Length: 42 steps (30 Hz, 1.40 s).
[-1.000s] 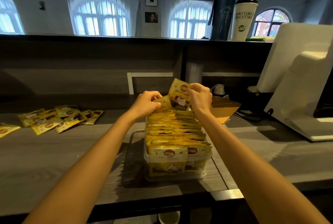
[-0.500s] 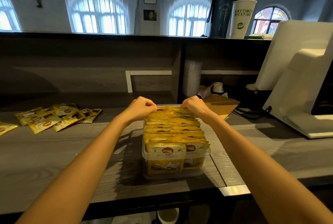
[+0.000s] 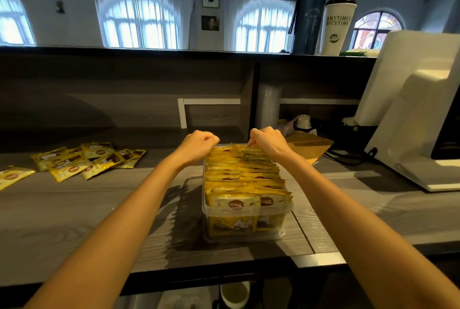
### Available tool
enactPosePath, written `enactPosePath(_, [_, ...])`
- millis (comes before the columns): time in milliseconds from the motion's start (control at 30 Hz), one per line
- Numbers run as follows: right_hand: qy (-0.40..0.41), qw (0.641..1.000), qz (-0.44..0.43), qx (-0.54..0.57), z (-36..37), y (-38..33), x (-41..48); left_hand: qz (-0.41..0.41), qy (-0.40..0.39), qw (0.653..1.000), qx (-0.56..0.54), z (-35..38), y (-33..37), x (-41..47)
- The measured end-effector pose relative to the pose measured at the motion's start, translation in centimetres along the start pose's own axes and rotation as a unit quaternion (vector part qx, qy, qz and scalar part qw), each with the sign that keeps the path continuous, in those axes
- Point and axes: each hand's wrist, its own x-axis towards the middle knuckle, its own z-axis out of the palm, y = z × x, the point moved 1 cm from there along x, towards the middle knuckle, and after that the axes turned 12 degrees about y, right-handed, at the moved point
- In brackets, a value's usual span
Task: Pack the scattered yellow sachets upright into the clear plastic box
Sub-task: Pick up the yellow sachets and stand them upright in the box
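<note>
The clear plastic box point(image 3: 285, 224) stands on the grey wooden counter in front of me, packed with rows of yellow sachets point(image 3: 239, 174) standing upright. My left hand point(image 3: 196, 144) is at the box's far left corner, its fingers curled onto the tops of the rearmost sachets. My right hand point(image 3: 267, 142) is at the far right corner and pinches the sachet tops there. A loose pile of scattered yellow sachets point(image 3: 82, 159) lies flat on the counter to the left. One more sachet point(image 3: 12, 176) lies at the left edge.
A white machine point(image 3: 410, 109) fills the right side, with cables beside it. A brown cardboard piece point(image 3: 308, 147) lies behind the box. A dark flask point(image 3: 310, 7) and a paper cup point(image 3: 338, 25) stand on the upper ledge. The counter's front edge runs just below the box.
A second ago both hands held sachets raised above the box's far end. They came down and the sachets now sit in the rear row, with the hands still on their tops.
</note>
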Motion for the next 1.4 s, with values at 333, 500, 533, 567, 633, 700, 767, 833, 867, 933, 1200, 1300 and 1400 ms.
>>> enactPosePath(333, [0.088,0.989,-0.119,0.020,2.2,-10.0,-4.7,-0.020,0.158,0.986,0.044,-7.2,-0.9,-2.1])
enactPosePath(500, [0.034,0.991,-0.105,0.081,7.9,-15.5,-7.6,-0.100,0.241,0.961,0.088,-12.8,-5.5,-4.7])
enactPosePath(533, [0.011,0.992,-0.096,0.086,9.3,-16.3,-8.1,-0.124,0.243,0.957,0.101,-13.6,-7.1,-5.4])
enactPosePath(567, [-0.014,0.992,-0.089,0.085,10.9,-16.9,-8.7,-0.147,0.241,0.952,0.116,-14.4,-8.7,-6.0])
enactPosePath(633, [-0.060,0.992,-0.077,0.075,14.2,-17.6,-9.6,-0.189,0.237,0.943,0.140,-15.6,-12.2,-7.3])
enactPosePath(700, [-0.100,0.991,-0.071,0.052,17.7,-17.9,-10.1,-0.229,0.230,0.935,0.146,-16.6,-15.7,-8.3])
enactPosePath(767, [-0.132,0.988,-0.079,0.019,20.9,-17.9,-10.1,-0.250,0.219,0.928,0.169,-17.3,-18.8,-8.7])
enactPosePath(833, [-0.152,0.984,-0.096,-0.004,23.7,-17.7,-9.7,-0.254,0.213,0.921,0.206,-17.9,-21.5,-8.4])
enactPosePath(867, [-0.156,0.982,-0.107,-0.015,25.1,-17.6,-9.4,-0.255,0.213,0.917,0.221,-18.1,-22.7,-8.0])
enactPosePath(933, [-0.155,0.980,-0.119,-0.044,27.3,-17.5,-8.5,-0.266,0.210,0.906,0.252,-18.5,-24.6,-7.0])
enactPosePath(1200, [-0.166,0.962,-0.163,-0.143,32.9,-18.5,-4.0,-0.353,0.136,0.874,0.304,-19.5,-29.2,-1.4])
enactPosePath(1300, [-0.179,0.951,-0.179,-0.177,34.4,-19.0,-2.1,-0.372,0.129,0.860,0.324,-19.8,-30.6,0.1])
enactPosePath(1400, [-0.207,0.936,-0.184,-0.217,35.5,-19.1,-0.2,-0.371,0.102,0.850,0.359,-20.2,-31.5,1.4])
